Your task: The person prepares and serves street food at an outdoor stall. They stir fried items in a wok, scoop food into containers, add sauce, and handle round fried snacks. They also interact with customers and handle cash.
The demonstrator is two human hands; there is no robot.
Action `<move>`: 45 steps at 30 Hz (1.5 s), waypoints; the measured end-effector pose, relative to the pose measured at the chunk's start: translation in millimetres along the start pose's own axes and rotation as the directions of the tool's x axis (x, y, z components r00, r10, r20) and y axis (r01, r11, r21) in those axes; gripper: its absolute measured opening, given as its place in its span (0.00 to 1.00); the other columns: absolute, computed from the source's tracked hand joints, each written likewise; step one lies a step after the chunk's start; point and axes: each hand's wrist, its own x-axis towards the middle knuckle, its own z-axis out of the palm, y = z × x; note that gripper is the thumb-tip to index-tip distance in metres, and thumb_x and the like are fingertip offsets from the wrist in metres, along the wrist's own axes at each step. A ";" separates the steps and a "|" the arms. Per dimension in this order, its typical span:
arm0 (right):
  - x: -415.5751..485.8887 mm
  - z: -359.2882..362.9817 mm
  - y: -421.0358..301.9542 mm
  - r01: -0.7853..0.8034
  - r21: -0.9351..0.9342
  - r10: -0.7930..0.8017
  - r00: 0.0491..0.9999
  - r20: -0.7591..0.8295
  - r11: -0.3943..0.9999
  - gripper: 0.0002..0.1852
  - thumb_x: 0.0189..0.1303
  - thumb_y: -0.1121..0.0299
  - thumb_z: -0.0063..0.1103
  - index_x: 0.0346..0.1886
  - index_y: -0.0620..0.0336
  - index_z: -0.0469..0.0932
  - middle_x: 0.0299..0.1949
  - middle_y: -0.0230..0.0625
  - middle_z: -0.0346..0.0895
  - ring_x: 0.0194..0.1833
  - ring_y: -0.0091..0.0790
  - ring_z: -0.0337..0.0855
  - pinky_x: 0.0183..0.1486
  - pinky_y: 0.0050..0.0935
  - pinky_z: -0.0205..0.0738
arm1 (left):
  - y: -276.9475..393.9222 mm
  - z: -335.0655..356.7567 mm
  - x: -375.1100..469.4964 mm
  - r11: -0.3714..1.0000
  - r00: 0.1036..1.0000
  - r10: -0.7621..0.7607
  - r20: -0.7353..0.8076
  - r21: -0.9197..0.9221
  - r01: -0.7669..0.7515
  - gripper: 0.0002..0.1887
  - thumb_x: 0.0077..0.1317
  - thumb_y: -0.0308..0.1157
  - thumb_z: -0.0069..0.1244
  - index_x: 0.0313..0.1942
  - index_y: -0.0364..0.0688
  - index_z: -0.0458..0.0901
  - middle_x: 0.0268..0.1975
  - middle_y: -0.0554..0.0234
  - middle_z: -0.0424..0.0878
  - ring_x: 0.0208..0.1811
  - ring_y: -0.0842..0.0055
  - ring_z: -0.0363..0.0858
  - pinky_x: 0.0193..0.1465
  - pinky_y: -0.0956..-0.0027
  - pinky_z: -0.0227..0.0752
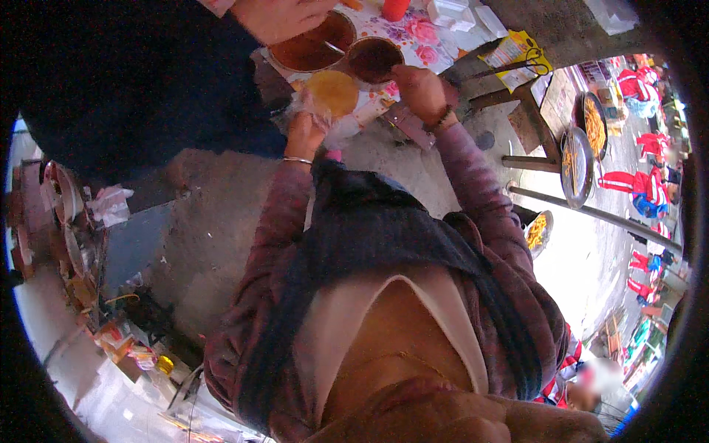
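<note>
My left hand point(306, 133) is closed on a thin clear plastic bag point(318, 119). The bag lies around a round container with yellow contents point(332, 91); I cannot tell what they are. My right hand point(419, 94) has its fingers curled at the rim of a smaller round pot of dark red-brown sauce point(375, 58). Whether it grips a utensil handle or the rim is blurred. Beside that pot stands a larger basin of reddish-brown sauce point(302, 47), with a shiny spoon or ladle handle point(335, 48) in it.
Another person's hand point(285, 16) is over the larger basin. The flower-print tablecloth point(424, 30) also bears a red cup point(395, 8) and white foam boxes point(451, 14). At right are a yellow packet point(515, 58), scissors point(534, 61) and pans of fried food point(594, 119). Several people stand beyond.
</note>
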 end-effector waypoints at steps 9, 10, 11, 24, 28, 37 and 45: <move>-16.1 -46.3 -63.7 0.242 0.096 -0.238 0.970 -0.058 0.965 0.18 0.48 0.74 0.50 0.46 0.56 0.73 0.32 0.41 0.75 0.33 0.46 0.79 0.34 0.40 0.74 | -16.0 39.4 41.3 0.998 0.992 0.001 0.124 -0.056 0.006 0.23 0.69 0.49 0.37 0.57 0.44 0.66 0.46 0.62 0.79 0.39 0.73 0.78 0.39 0.63 0.77; -18.6 -52.0 -66.7 0.261 0.129 -0.262 0.965 -0.008 0.957 0.18 0.48 0.74 0.50 0.46 0.56 0.73 0.31 0.41 0.75 0.33 0.46 0.79 0.34 0.40 0.74 | -14.8 40.0 46.6 0.994 0.993 0.016 0.118 -0.106 -0.004 0.23 0.69 0.48 0.37 0.57 0.43 0.66 0.45 0.61 0.79 0.33 0.75 0.78 0.33 0.66 0.78; -19.9 -57.0 -67.6 0.215 0.113 -0.218 0.976 0.010 0.970 0.18 0.48 0.74 0.49 0.47 0.56 0.73 0.32 0.41 0.75 0.34 0.46 0.79 0.35 0.40 0.75 | -11.7 38.3 49.6 0.993 0.994 -0.028 0.101 -0.109 0.039 0.23 0.68 0.47 0.38 0.58 0.43 0.66 0.47 0.61 0.78 0.36 0.74 0.78 0.36 0.64 0.78; -83.1 1.9 -5.8 -0.733 0.178 0.752 0.655 -0.075 0.657 0.23 0.59 0.46 0.47 0.49 0.52 0.73 0.39 0.43 0.79 0.37 0.47 0.80 0.38 0.43 0.74 | -18.3 81.3 -28.9 0.927 0.899 -0.302 0.318 0.317 0.199 0.37 0.60 0.51 0.49 0.65 0.45 0.56 0.66 0.54 0.58 0.67 0.59 0.55 0.69 0.50 0.48; -225.6 23.2 -63.5 -0.192 0.853 0.722 0.462 0.515 -0.486 0.40 0.56 0.32 0.38 0.55 0.61 0.67 0.48 0.46 0.75 0.49 0.42 0.76 0.48 0.48 0.70 | -89.2 113.7 -55.1 0.828 0.726 -0.528 0.440 0.458 0.324 0.33 0.61 0.50 0.48 0.63 0.45 0.60 0.62 0.58 0.65 0.64 0.62 0.61 0.67 0.52 0.53; -485.0 -28.6 -174.6 0.640 0.762 0.980 -0.193 0.038 0.097 0.08 0.58 0.64 0.56 0.33 0.59 0.78 0.27 0.34 0.80 0.34 0.30 0.82 0.36 0.26 0.76 | -317.6 150.5 -206.7 0.451 0.172 -0.887 0.429 0.726 0.519 0.29 0.56 0.37 0.57 0.58 0.44 0.67 0.56 0.61 0.71 0.58 0.67 0.69 0.64 0.57 0.60; -597.5 -151.0 -255.0 -0.934 0.334 0.545 -0.346 -0.763 -0.125 0.09 0.43 0.65 0.58 0.27 0.57 0.74 0.26 0.35 0.77 0.33 0.39 0.80 0.38 0.36 0.75 | -459.2 128.0 -361.6 0.735 -0.396 -0.644 0.655 0.386 -0.557 0.33 0.56 0.29 0.56 0.60 0.38 0.60 0.58 0.61 0.64 0.58 0.71 0.65 0.61 0.67 0.61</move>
